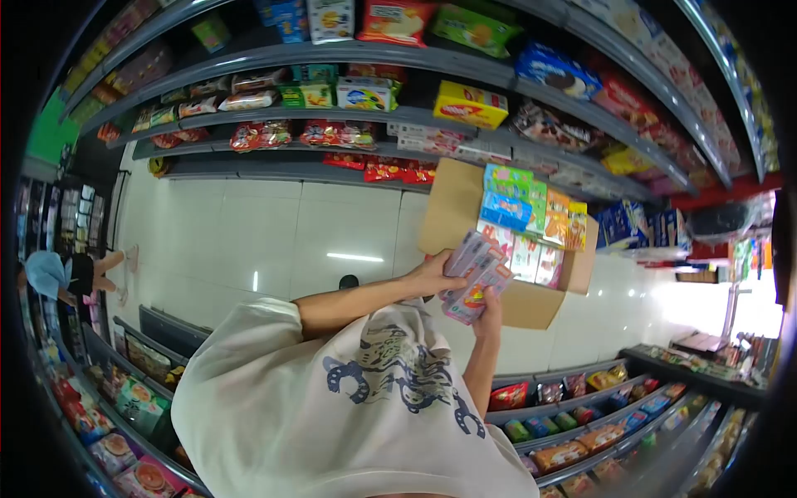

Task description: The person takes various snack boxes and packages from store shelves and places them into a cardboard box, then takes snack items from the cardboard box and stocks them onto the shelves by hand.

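Several slim pink and purple packs point(476, 278) are held together in front of my chest, beside an open cardboard box. My left hand point(435, 274) grips their left side, with its fingers closed on them. On their lower right edge, my right hand point(488, 314) is closed round the packs too. The cardboard box point(451, 203) stands on the floor with its flaps spread. Inside it lie a blue pack point(506, 211), green and orange cartons, and white and pink cartons point(525, 256). The packs overlap the box's near left side in view.
Shelves of snacks point(390, 58) run across the top, and more shelves point(573, 419) stand at the lower right and lower left. A person in a blue top point(51, 275) is at the far left. A dark counter point(697, 369) stands at the right.
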`<state>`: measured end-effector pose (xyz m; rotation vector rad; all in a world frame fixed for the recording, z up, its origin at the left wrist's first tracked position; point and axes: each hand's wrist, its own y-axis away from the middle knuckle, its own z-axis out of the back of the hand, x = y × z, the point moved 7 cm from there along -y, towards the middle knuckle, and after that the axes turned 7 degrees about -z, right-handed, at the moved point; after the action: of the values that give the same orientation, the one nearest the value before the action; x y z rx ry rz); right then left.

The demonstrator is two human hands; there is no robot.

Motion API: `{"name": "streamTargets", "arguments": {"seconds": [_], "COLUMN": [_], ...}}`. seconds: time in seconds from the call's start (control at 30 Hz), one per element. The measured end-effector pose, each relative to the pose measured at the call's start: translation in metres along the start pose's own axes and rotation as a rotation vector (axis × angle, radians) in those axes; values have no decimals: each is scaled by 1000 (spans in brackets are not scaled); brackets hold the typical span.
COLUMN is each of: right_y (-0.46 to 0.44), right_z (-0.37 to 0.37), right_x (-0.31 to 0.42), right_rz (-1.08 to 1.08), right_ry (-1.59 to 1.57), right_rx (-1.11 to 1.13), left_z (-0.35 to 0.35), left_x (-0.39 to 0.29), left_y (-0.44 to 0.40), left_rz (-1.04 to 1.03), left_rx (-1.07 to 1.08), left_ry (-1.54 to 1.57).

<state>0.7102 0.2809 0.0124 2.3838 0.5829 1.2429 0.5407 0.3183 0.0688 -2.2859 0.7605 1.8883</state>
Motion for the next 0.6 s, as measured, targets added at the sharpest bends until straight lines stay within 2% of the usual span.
{"name": "streamTargets", "arguments": {"seconds": [0.13,0.23,0.27,0.47,0.6], "right_y": [-13,-23,-26,-43,-44], "right_z": [-84,-152,-167,-250,-300], "right_x": [-44,-79,-90,-154,-181], "right_rz": [-60,-154,-171,-304,-416], "right_ry": [38,61,94,308,440], "right_rx": [27,184,163,240,314], "left_z": [79,136,152,225,255], "left_x": [-4,-5,-6,-5,7], "left_y": [57,102,119,200,246], "left_rz": [-59,-61,-66,-67,-50], "left_rx": [-166,-278,-323,-554,-621], "left_ry": [-37,-50,-6,144,203]}}
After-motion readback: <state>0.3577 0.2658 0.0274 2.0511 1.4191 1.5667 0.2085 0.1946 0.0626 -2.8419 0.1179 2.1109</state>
